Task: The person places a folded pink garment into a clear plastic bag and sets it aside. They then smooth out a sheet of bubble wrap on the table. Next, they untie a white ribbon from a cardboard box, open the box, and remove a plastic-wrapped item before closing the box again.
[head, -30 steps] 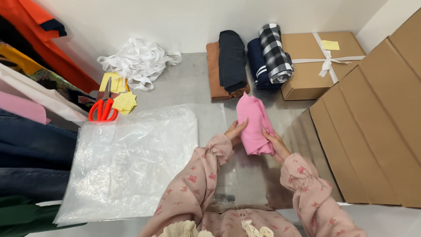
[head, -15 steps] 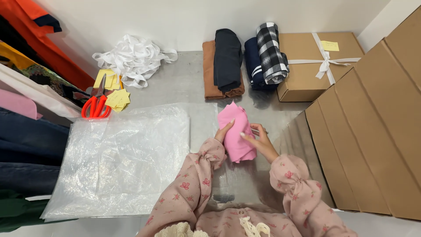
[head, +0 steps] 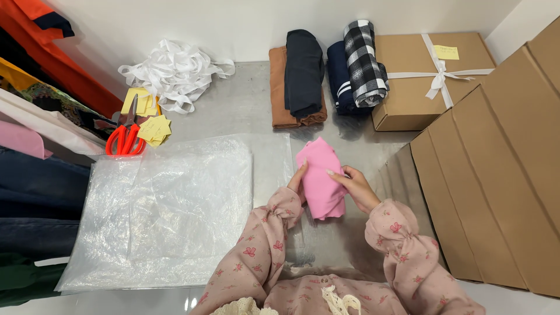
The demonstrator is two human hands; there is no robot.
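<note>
Pink cloth: the pink cloth (head: 322, 182) is soft and folded into a thick, long bundle. It is held up just above the shiny grey table (head: 245, 108), between the two hands.
Left hand: the left hand (head: 298, 181) presses on the left edge of the bundle, fingers closed on it.
Right hand: the right hand (head: 357, 186) wraps around the right side, with fingertips on the front of the cloth. It is gripping it too.
Flat cardboard: big brown cardboard sheets (head: 501, 169) lean in a stack, just right of the grip.
Plastic bag: a wide, clear, crinkly plastic bag (head: 163, 210) lies flat, just left of the grip. I cannot tell if anything is in it.
Gift box: a brown box (head: 408, 76) with its lid on, tied with a white ribbon and a yellow note on top, sits beyond the grip to the right. What is inside cannot be seen.
Folded clothes: a dark, brown, navy and checked pile (head: 326, 73) sits straight beyond the grip, touching the box.
Ribbon heap: loose white ribbon (head: 172, 73) is tangled far left and beyond.
Scissors: red-handled scissors (head: 125, 137) lie by small yellow notes (head: 153, 127), well left of the grip.
</note>
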